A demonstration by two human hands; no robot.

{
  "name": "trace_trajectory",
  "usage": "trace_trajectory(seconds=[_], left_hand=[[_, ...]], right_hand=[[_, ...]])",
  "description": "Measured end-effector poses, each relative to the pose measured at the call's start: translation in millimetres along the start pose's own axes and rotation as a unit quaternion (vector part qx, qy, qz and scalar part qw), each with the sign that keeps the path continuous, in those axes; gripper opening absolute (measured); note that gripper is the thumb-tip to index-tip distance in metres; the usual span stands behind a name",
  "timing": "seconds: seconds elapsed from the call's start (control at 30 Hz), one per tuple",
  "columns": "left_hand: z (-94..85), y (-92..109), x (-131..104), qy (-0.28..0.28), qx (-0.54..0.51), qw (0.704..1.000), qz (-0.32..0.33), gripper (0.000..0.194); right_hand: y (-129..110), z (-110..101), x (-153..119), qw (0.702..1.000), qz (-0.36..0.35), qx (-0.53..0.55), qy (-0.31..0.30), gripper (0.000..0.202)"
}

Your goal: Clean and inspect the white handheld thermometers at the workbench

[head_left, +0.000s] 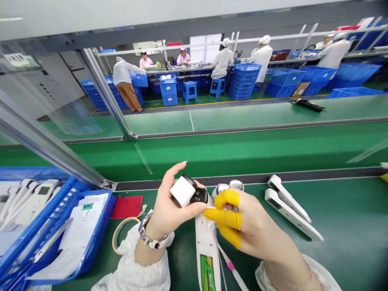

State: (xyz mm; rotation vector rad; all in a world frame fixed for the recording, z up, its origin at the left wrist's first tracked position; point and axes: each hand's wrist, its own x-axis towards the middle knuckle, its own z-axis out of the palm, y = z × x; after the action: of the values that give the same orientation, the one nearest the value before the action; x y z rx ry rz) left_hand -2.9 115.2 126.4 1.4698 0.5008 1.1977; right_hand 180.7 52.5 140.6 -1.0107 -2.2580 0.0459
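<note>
The left hand [168, 208] pinches the head of a white handheld thermometer [207, 244] above the green bench [339, 212]; the right hand [238, 224], yellow-cotted, pinches its neck. It looks light, rigid and smooth-cased, best gripped mid-body, battery bay open.

Your left hand [167, 206] covers the middle of the device [208, 245], and the bottom edge cuts off its battery end. Your right hand [242, 225] hides most of the two discs [226, 187] behind it. The tray [90, 239] runs off the left edge; its label [87, 206] is too small to read.
</note>
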Motion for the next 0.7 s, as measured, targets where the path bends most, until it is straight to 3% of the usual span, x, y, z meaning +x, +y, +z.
trace_trajectory(seconds=[0.07,0.23,0.3,0.4,0.47,0.57,0.63,0.7], left_hand=[[0.4,-2,1,0.0,0.001,1.0,0.0,0.078],[-2.2,-5,5,0.035,0.02,0.999,-0.01,0.077],[-4.5,-3,6,0.063,0.031,0.997,-0.018,0.076],[-7.5,1,7,0.133,0.069,0.988,-0.029,0.073],[-6.9,2,6,0.202,0.112,0.973,-0.013,0.073],[1.3,4,6,0.313,0.157,0.936,0.012,0.078],[10.0,8,5,0.338,0.186,0.922,0.018,0.077],[18.1,12,3,0.323,0.233,0.917,0.016,0.073]], right_hand=[[0,-1,1,1.0,0.004,0.012,-0.011,0.028],[-2,-19,3,0.975,0.007,0.163,-0.149,0.034],[-1,-23,-1,0.973,0.029,0.196,-0.123,0.039],[2,-14,-7,0.963,0.121,0.241,-0.014,0.046],[4,1,-8,0.927,0.225,0.299,0.024,0.05],[6,21,1,0.85,0.336,0.406,-0.02,0.058],[6,29,8,0.8,0.363,0.473,-0.065,0.06],[5,35,9,0.766,0.376,0.516,-0.071,0.061]])
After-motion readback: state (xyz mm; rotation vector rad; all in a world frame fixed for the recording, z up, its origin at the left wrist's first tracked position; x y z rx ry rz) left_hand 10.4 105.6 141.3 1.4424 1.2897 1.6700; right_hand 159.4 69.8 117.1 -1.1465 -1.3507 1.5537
